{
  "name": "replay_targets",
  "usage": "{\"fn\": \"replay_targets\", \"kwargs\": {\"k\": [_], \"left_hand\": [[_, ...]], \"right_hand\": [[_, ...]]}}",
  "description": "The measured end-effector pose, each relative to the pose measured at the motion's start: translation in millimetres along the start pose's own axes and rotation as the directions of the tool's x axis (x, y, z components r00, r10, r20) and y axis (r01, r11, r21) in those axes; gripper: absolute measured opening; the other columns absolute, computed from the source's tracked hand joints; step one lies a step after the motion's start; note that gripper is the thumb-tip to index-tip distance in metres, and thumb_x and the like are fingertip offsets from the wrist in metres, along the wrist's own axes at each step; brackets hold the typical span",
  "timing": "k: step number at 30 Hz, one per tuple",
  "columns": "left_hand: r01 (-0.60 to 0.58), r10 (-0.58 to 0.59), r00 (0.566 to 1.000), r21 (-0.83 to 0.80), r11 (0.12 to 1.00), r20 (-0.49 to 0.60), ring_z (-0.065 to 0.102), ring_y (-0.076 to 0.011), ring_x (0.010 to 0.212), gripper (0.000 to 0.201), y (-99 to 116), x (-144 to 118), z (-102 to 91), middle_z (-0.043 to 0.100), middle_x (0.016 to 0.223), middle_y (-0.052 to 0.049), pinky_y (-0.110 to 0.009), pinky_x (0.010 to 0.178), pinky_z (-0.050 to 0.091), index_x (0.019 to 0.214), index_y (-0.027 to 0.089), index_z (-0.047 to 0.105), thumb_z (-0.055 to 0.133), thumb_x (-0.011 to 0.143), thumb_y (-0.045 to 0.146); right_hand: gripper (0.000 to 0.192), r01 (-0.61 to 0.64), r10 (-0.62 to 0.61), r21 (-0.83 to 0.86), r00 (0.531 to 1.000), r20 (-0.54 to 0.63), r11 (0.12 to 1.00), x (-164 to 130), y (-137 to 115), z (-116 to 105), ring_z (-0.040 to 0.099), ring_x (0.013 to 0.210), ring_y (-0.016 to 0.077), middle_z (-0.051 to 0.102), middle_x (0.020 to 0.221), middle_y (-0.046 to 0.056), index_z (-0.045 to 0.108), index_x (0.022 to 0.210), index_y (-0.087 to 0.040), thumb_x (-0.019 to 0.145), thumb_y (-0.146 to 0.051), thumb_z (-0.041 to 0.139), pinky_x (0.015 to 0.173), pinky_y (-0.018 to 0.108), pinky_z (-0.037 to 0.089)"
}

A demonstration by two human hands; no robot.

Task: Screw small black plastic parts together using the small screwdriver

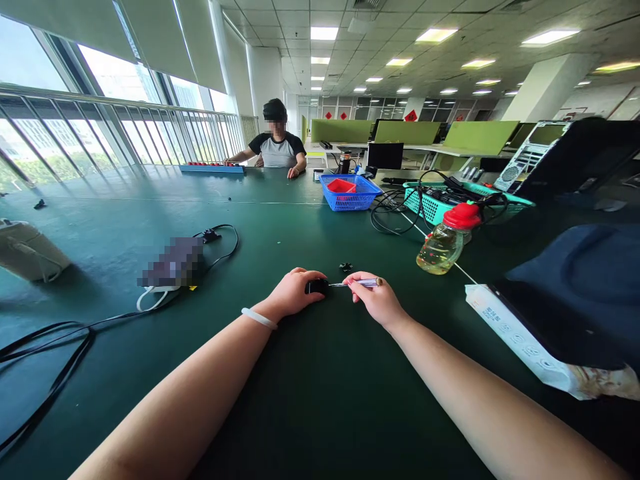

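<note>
On the green counter (pixel 310 400), left hand (pixel 293 293) is closed over a small black part (pixel 317 287), pinning it flat, while right hand (pixel 377 300) pinches a slim metal tool (pixel 357 283), tip at the part; a small black piece (pixel 345 267) lies just beyond.

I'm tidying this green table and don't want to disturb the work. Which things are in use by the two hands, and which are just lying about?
In use:
left hand holding small black part
right hand holding thin silver tool, tip at the part
small black piece, just beyond

Lying about:
red-capped bottle
blue basket
teal basket of cables
white box
</note>
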State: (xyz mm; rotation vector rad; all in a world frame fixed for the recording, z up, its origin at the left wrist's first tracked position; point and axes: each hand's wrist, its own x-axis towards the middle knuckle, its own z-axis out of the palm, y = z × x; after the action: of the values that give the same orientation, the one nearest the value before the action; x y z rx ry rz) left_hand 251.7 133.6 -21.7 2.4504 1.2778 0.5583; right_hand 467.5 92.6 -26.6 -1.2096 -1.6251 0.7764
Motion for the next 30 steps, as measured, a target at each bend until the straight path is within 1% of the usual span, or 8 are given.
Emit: {"fn": "replay_targets", "kwargs": {"k": [3,7,12,17,21,23,25,30], "left_hand": [[0.0,0.0,1.0,0.006,1.0,0.001,0.059,-0.0238,0.11,0.046,-1.4,0.6,0.8,0.07,0.112,-0.003,-0.038,0.1,0.047,0.122,0.028,0.063,0.071,0.077,0.031],[0.006,-0.006,1.0,0.026,1.0,-0.012,0.06,-0.0241,0.106,0.047,-2.0,1.1,1.5,0.071,0.109,-0.003,-0.038,0.097,0.048,0.121,0.029,0.064,0.074,0.075,0.033],[-0.001,0.002,1.0,0.063,0.998,-0.009,0.06,-0.0248,0.104,0.049,0.3,0.7,-0.1,0.071,0.107,-0.003,-0.038,0.094,0.048,0.122,0.028,0.063,0.075,0.075,0.034],[0.006,-0.006,1.0,0.1,0.995,0.0,0.061,-0.0252,0.1,0.051,1.3,0.3,-1.1,0.071,0.103,-0.005,-0.037,0.091,0.049,0.124,0.026,0.062,0.075,0.075,0.037],[-0.013,0.015,1.0,0.127,0.992,-0.01,0.062,-0.0248,0.099,0.05,-0.4,-0.1,0.7,0.071,0.103,-0.006,-0.036,0.09,0.049,0.124,0.026,0.062,0.073,0.077,0.039],[-0.022,0.024,1.0,0.147,0.989,-0.016,0.062,-0.025,0.098,0.05,-0.9,-0.3,1.3,0.071,0.102,-0.006,-0.037,0.089,0.049,0.124,0.026,0.061,0.073,0.078,0.04],[-0.035,0.038,0.999,0.169,0.985,-0.015,0.062,-0.0248,0.098,0.05,-0.9,-0.2,1.2,0.071,0.102,-0.006,-0.037,0.089,0.049,0.125,0.026,0.061,0.072,0.079,0.042],[-0.071,0.07,0.997,0.201,0.977,0.011,0.062,-0.0243,0.097,0.048,-1.1,0.8,-0.3,0.072,0.101,-0.006,-0.036,0.087,0.05,0.125,0.025,0.061,0.068,0.082,0.045]], "right_hand": [[0.02,0.117,-0.118,-0.123,0.993,0.0,0.986,-4.4,-7.3,1.7,0.063,0.062,0.018,0.067,0.067,0.001,0.069,0.081,-0.021,0.085,-0.035,0.055,0.058,0.029,0.047],[0.019,0.294,-0.318,-0.252,0.946,-0.06,0.922,-10.8,-17.0,3.1,0.066,0.074,0.0202,0.072,0.078,0.004,0.067,0.077,-0.022,0.089,-0.03,0.053,0.069,0.032,0.049],[0.026,0.256,-0.278,-0.222,0.958,-0.071,0.941,-11.9,-19.3,1.0,0.063,0.062,0.018,0.067,0.066,0.002,0.065,0.075,-0.021,0.092,-0.035,0.051,0.059,0.028,0.046],[0.021,0.293,-0.302,-0.279,0.953,0.011,0.914,-10.8,-19.0,1.5,0.065,0.072,0.0189,0.071,0.075,0.002,0.065,0.076,-0.022,0.09,-0.027,0.05,0.066,0.03,0.047],[0.018,0.455,-0.451,-0.359,0.887,0.099,0.815,-15.8,-25.3,2.7,0.064,0.073,0.018,0.071,0.075,0.001,0.063,0.075,-0.022,0.089,-0.02,0.052,0.08,0.034,0.045],[0.017,0.535,-0.52,-0.346,0.842,0.144,0.771,-18.5,-28.0,3.6,0.063,0.071,0.0168,0.07,0.073,0.0,0.063,0.076,-0.022,0.09,-0.019,0.053,0.083,0.035,0.044],[0.016,0.563,-0.537,-0.328,0.825,0.175,0.758,-19.8,-28.8,4.9,0.062,0.072,0.0163,0.069,0.073,0.0,0.064,0.079,-0.022,0.091,-0.019,0.053,0.082,0.034,0.044],[0.014,0.464,-0.409,-0.272,0.882,0.234,0.843,-18.0,-24.6,9.4,0.066,0.077,0.0166,0.072,0.082,0.001,0.069,0.086,-0.024,0.09,-0.021,0.056,0.083,0.034,0.046]]}}
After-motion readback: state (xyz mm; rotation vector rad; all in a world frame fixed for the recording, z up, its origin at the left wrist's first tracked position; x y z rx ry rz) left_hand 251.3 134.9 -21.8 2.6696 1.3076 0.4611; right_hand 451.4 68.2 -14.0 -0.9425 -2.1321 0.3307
